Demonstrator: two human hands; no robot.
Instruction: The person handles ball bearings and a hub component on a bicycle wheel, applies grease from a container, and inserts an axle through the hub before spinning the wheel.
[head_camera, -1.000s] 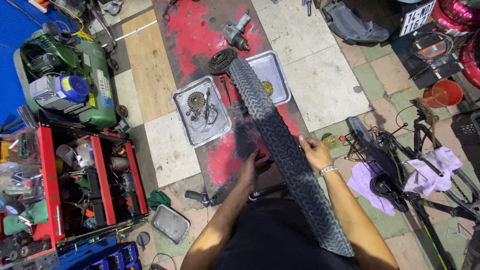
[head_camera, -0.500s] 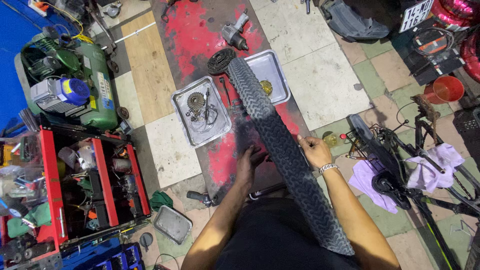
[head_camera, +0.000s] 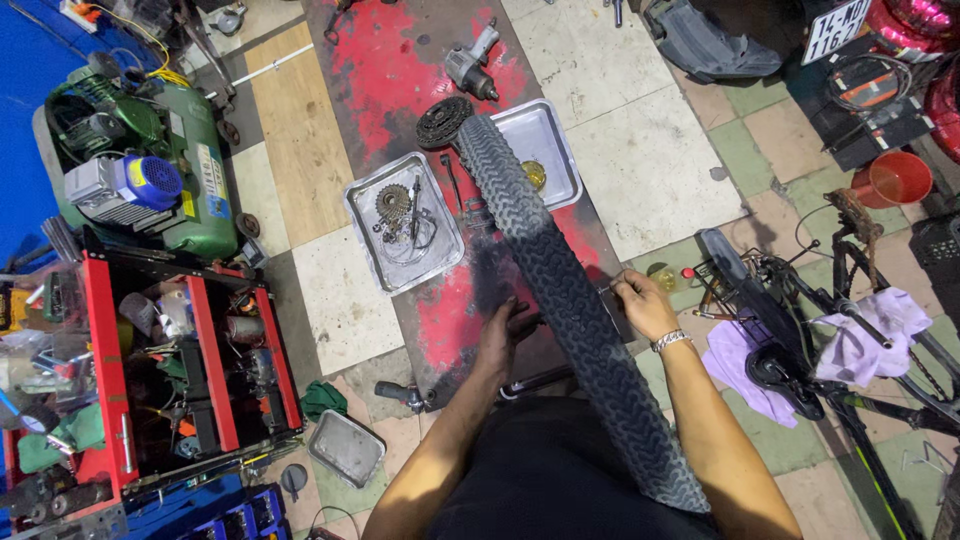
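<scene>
A black knobby bicycle tyre (head_camera: 560, 290) stands on edge in front of me, running from my lap away toward the metal trays. My left hand (head_camera: 497, 342) is pressed against its left side, fingers reaching under toward the wheel. My right hand (head_camera: 640, 303) is at its right side, fingers pinched on a thin metal part beside the tyre; I cannot make out what that part is. A bracelet sits on my right wrist.
Two metal trays, one (head_camera: 365, 200) with a sprocket and small parts, one (head_camera: 560, 150) with a brass piece. A black cog (head_camera: 443, 121) and impact wrench (head_camera: 470, 66) lie beyond. Green compressor (head_camera: 185, 170) and red tool cart (head_camera: 105, 330) at left. Bicycle frame with purple rag (head_camera: 860, 340) at right.
Both hands stay at the tyre's sides. My left hand has shifted slightly lower along the wheel; the view has barely moved.
</scene>
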